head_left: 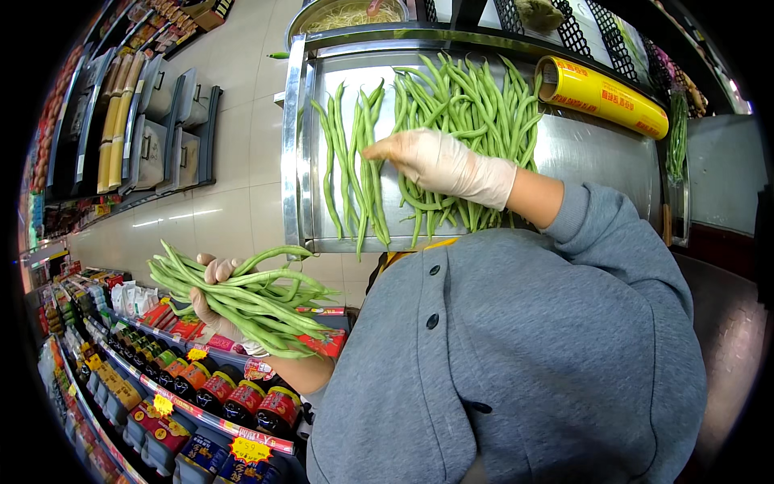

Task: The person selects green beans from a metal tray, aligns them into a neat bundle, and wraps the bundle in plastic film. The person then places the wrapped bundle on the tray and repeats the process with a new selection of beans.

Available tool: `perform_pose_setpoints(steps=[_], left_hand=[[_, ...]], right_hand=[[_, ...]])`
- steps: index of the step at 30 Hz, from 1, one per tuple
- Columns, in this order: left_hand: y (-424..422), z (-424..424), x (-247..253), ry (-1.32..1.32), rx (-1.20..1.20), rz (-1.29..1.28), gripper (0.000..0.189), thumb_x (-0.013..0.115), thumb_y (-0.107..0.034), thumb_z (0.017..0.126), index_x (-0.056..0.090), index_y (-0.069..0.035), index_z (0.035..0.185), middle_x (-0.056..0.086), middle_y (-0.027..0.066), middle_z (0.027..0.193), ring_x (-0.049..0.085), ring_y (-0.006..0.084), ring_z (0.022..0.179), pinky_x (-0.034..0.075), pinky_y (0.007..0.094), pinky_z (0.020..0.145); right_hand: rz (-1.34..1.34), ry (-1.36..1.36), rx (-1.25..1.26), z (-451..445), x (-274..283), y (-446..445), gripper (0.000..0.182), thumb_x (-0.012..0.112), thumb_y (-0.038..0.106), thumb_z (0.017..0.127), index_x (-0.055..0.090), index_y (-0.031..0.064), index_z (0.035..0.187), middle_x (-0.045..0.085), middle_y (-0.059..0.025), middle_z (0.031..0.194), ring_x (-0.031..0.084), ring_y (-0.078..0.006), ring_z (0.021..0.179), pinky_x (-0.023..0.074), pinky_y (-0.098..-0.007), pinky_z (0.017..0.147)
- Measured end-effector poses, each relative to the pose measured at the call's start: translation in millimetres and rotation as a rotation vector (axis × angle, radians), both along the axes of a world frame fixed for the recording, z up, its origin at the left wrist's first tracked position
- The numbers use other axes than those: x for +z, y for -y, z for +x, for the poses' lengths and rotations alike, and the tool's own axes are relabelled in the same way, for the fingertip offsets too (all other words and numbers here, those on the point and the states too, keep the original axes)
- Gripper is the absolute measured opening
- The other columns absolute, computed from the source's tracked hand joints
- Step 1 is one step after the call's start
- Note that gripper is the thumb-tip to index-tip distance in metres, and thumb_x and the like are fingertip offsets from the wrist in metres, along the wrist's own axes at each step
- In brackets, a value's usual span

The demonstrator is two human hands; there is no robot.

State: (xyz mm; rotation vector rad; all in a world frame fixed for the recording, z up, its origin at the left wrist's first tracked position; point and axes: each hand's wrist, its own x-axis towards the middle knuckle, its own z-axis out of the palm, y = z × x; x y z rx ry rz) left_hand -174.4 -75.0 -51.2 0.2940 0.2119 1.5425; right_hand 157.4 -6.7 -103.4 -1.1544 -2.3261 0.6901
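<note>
My left hand (213, 302), in a thin whitish glove, grips a thick bunch of long green beans (272, 290) beside the worktop, over the floor and shelf. Across the worktop reaches my right hand (444, 166), gloved the same way, its fingertips stained brownish. It is over a small row of green beans (366, 175) and the left side of a larger pile of green beans (484, 103). The fingers point left and lie close together; whether they pinch a bean is hidden from this angle. Both groups of beans lie roughly lengthwise toward me on the stainless steel worktop (592, 163).
A yellow roll of cling film (604, 97) lies at the worktop's back right. Beyond the raised metal rim stands a bowl of bean sprouts (351, 18). Store shelves with sauce bottles (242, 402) are at lower left; a rack with clear bins (151, 151) is at upper left.
</note>
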Motion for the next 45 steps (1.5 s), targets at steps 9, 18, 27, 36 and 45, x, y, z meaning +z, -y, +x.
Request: perform_pose_setpoints(steps=[9, 18, 27, 36, 45], left_hand=[[-1, -1, -2, 0.022, 0.014, -0.002, 0.046, 0.061, -0.016, 0.085, 0.039, 0.001, 0.122, 0.048, -0.0001, 0.087, 0.048, 0.0149, 0.087, 0.037, 0.0357, 0.091], [-3, 3, -1, 0.025, 0.028, -0.022, 0.048, 0.062, -0.016, 0.084, 0.038, 0.001, 0.122, 0.048, 0.0002, 0.087, 0.048, 0.0150, 0.087, 0.037, 0.0366, 0.091], [-5, 8, -1, 0.009, 0.031, -0.089, 0.045, 0.061, -0.020, 0.085, 0.040, -0.003, 0.120, 0.046, -0.0009, 0.083, 0.047, 0.0140, 0.082, 0.037, 0.0340, 0.090], [-17, 42, -14, -0.066, -0.074, -0.148, 0.044, 0.063, -0.022, 0.084, 0.041, -0.004, 0.119, 0.048, -0.0004, 0.087, 0.049, 0.0147, 0.086, 0.040, 0.0346, 0.090], [-46, 105, -13, -0.163, -0.263, -0.156, 0.040, 0.057, -0.025, 0.087, 0.048, -0.002, 0.118, 0.054, 0.0047, 0.088, 0.053, 0.0180, 0.087, 0.046, 0.0358, 0.085]], right_hand=[[0.112, 0.312, 0.029, 26, 6, -4, 0.027, 0.059, 0.001, 0.074, 0.067, 0.0071, 0.099, 0.065, -0.0089, 0.097, 0.061, -0.0263, 0.095, 0.0484, -0.0361, 0.084], [0.083, 0.435, 0.062, 34, 10, 17, 0.022, 0.063, 0.008, 0.072, 0.067, 0.0059, 0.093, 0.063, -0.0066, 0.088, 0.059, -0.0237, 0.086, 0.0467, -0.0356, 0.077], [0.192, 0.551, 0.118, 7, 14, 39, 0.040, 0.071, 0.044, 0.069, 0.062, 0.0056, 0.072, 0.054, -0.0074, 0.073, 0.054, -0.0232, 0.077, 0.0443, -0.0364, 0.068], [-0.720, -0.243, -0.395, 43, 94, 18, 0.029, 0.062, 0.029, 0.087, 0.063, 0.0003, 0.090, 0.067, -0.0087, 0.082, 0.060, -0.0128, 0.069, 0.0491, -0.0272, 0.066], [-0.559, -0.668, -0.472, 60, 125, 32, 0.040, 0.052, 0.038, 0.094, 0.060, -0.0016, 0.101, 0.066, -0.0054, 0.085, 0.056, -0.0068, 0.067, 0.0451, -0.0187, 0.059]])
